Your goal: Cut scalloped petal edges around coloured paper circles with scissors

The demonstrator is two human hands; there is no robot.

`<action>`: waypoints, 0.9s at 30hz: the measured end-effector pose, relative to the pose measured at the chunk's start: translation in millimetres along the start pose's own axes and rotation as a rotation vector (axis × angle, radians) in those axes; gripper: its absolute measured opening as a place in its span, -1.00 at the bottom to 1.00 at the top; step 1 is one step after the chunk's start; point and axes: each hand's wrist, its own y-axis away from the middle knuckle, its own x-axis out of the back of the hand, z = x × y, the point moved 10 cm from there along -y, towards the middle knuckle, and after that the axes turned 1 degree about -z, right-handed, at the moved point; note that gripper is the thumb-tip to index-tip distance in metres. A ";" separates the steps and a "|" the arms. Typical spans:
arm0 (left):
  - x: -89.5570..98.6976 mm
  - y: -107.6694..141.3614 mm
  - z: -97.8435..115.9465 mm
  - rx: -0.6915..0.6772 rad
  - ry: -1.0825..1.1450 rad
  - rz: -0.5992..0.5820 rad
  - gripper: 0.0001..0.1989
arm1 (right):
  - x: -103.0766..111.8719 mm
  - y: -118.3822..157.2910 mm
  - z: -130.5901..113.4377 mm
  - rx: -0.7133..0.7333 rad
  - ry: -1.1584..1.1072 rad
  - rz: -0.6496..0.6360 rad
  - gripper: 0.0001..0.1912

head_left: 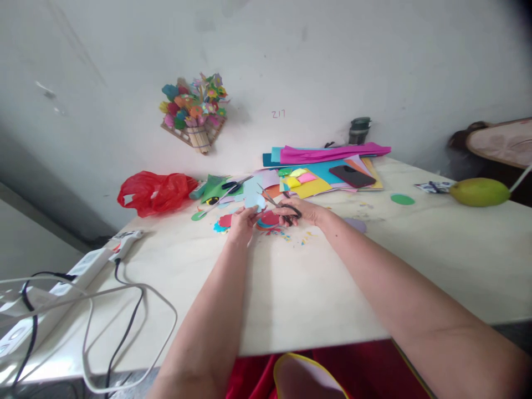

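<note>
My left hand (pixel 244 223) pinches a light blue piece of paper (pixel 254 200) by its lower edge. Just to its right, my right hand (pixel 294 211) is closed around the dark handles of a pair of scissors (pixel 270 198). The blades are parted and point up and left, close to the paper; I cannot tell whether they touch it. Below the hands lie red cut shapes (pixel 271 218) with blue ones under them, and small colored scraps (pixel 279 235) are scattered in front. Another red shape (pixel 225 221) with a blue scalloped one peeks out left of my left hand.
Behind are a second pair of scissors (pixel 230 187), a red plastic bag (pixel 153 191), colored sheets (pixel 318 185) and a phone (pixel 352 175). A power strip (pixel 78 271) with loose cables occupies the left side. A yellow-green oval object (pixel 480 192) sits at right; a paper-flower decoration (pixel 195 108) hangs on the wall.
</note>
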 end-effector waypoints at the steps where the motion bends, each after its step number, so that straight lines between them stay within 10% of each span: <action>1: 0.3 -0.3 -0.2 0.001 0.007 0.001 -0.85 | -1.6 -0.2 1.5 -0.017 0.014 -0.014 -0.67; 27: -1.1 0.1 -5.4 0.019 0.098 0.021 -0.91 | -10.7 -4.5 9.2 -0.060 0.003 -0.018 -0.70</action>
